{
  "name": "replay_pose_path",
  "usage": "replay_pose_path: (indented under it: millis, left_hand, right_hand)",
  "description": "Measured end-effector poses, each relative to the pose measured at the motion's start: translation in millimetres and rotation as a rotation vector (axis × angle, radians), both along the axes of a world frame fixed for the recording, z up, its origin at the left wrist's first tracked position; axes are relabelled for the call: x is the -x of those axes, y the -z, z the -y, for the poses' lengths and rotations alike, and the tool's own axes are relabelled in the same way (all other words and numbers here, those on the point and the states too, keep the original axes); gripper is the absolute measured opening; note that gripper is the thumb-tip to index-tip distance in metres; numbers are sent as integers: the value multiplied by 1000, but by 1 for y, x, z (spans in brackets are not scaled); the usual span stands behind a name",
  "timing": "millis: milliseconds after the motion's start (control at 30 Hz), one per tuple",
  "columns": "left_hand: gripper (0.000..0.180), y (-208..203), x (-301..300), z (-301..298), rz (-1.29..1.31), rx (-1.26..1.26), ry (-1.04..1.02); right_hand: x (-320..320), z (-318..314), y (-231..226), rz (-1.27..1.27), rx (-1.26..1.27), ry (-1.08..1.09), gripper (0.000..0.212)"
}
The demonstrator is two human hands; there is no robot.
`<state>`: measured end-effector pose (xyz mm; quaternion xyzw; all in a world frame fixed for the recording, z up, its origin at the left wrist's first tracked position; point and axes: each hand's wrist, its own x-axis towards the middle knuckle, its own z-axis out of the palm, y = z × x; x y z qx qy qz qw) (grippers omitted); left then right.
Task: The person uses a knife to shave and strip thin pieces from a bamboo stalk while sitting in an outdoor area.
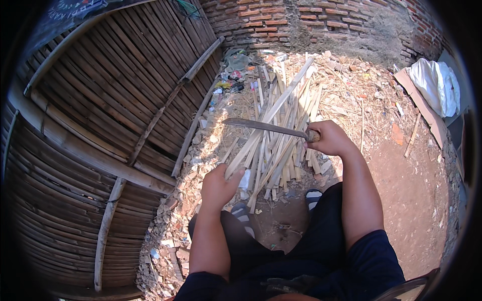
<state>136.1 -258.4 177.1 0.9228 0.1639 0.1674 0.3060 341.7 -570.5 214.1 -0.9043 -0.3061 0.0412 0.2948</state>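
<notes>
My right hand [326, 138] is closed round the handle of a machete [268, 126], whose long dark blade points left and crosses over a pale strip. In my left hand [219, 186] is the near end of that long bamboo strip [273, 111], which slants up and away to the right. Below the blade lies a loose pile of split bamboo strips [288, 150], spread lengthwise away from my feet. Whether the blade touches the held strip I cannot tell.
A bamboo-slat wall [115, 90] with pole braces runs along the left. A brick wall [341, 20] closes off the back. Rubble and straw cover the ground [346, 95]. At the right lie a white sack [436, 85] and a flat brown board [419, 108]. My sandalled feet stand near the pile.
</notes>
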Motion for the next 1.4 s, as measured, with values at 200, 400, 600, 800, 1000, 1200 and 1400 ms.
replay_pose_path:
  millis: [200, 400, 600, 800, 1000, 1200, 1400]
  left_hand:
    - [43, -8, -1, 3, -61, -28, -22]
    - [46, -6, 0, 2, -56, -2, -9]
    - [43, -6, 1, 3, -28, -35, -16]
    - [43, -5, -1, 3, -42, -9, -18]
    - [44, 0, 1, 1, -29, 24, 3]
    - [45, -3, 0, 2, 8, 10, 5]
    - [45, -8, 1, 3, -38, 11, -5]
  right_hand:
    - [-18, 12, 11, -15, -198, 269, 39]
    - [-2, 3, -1, -48, 30, -17, 43]
    - [-16, 8, 7, -83, -89, 142, 43]
    - [-14, 12, 10, -69, -146, 201, 40]
    - [-3, 5, 1, -89, 67, -132, 44]
    - [-23, 13, 20, -174, -168, 115, 46]
    - [-16, 12, 18, -189, -181, 1, 35]
